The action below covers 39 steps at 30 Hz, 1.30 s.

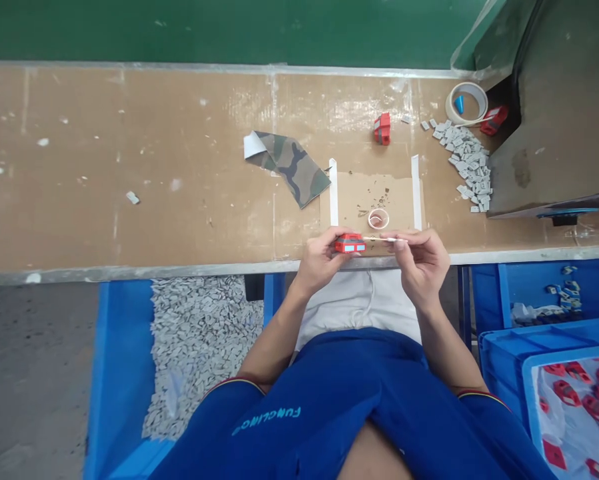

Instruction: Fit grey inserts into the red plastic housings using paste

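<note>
Brown-topped bench (179, 167): L hand (322, 259) grips red pc (351, 243), R hand (425, 263) pinches thin stick (378, 239), tip at pc's edge; best to keep pc steady & pressure lt.

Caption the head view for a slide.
Left hand holding a small red piece, right hand aiming a thin stick at it.

Lt: brt | glare: far tabletop (244, 100) | edges: wide-angle distort.
</note>
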### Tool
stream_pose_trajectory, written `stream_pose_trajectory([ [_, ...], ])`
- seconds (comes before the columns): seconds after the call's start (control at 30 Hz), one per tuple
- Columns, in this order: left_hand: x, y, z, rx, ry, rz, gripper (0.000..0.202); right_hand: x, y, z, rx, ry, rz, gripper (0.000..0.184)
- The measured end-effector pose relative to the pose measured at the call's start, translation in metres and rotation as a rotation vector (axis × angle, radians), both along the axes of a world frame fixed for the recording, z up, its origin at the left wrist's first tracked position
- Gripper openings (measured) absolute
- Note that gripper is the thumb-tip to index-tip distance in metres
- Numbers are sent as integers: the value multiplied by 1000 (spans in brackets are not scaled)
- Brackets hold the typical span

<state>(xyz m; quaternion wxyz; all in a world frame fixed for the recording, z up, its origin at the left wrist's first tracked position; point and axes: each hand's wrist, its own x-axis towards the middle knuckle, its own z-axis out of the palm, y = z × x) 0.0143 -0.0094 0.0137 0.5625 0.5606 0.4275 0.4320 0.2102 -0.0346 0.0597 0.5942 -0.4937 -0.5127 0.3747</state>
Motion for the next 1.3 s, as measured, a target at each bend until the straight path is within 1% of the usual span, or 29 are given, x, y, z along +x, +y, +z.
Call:
stream_pose_trajectory([
  [0.07,0,0,-1,8,4,-3,40,-4,-2,-3,4,-26,32,8],
  [0.23,-1,0,-2,0,15,-4,43,-8,1,-13,-58,-137,44,15],
  [0.3,-1,0,-3,6,13,-1,43,-8,2,-14,-49,-163,45,14],
  [0.4,-1,0,-2,3,7,-1,44,-8,3,-13,-35,-200,48,14],
  [0.57,-1,0,-1,-2,17,-7,44,-9,2,-9,-60,-236,35,18],
  [0.7,-2,0,-3,2,9,-2,42,-8,1,-4,-27,-212,30,14],
  [0.77,-2,0,-5,-1,6,9,40,-3,3,-2,11,-183,-20,11],
  [0.83,-2,-1,-5,-13,-9,12,39,5,8,-1,37,-196,-111,11],
  [0.9,-2,-2,-4,-29,-17,10,40,15,15,-4,40,-264,-194,15],
  [0.97,-3,-2,-2,-36,-6,12,40,21,24,-10,38,-345,-231,19],
  [1.03,-4,-2,-1,-40,12,14,40,22,31,-18,38,-417,-205,21],
  [1.13,-5,-1,-1,-51,11,9,41,17,35,-24,41,-497,-112,19],
  [1.2,-6,0,-1,-59,-1,5,41,17,36,-24,61,-538,-48,14],
  [1.27,-6,0,-1,-60,1,5,40,29,39,-19,56,-615,-20,21],
  [1.3,-6,-1,-1,-56,3,8,39,41,42,-16,46,-657,-41,26],
])
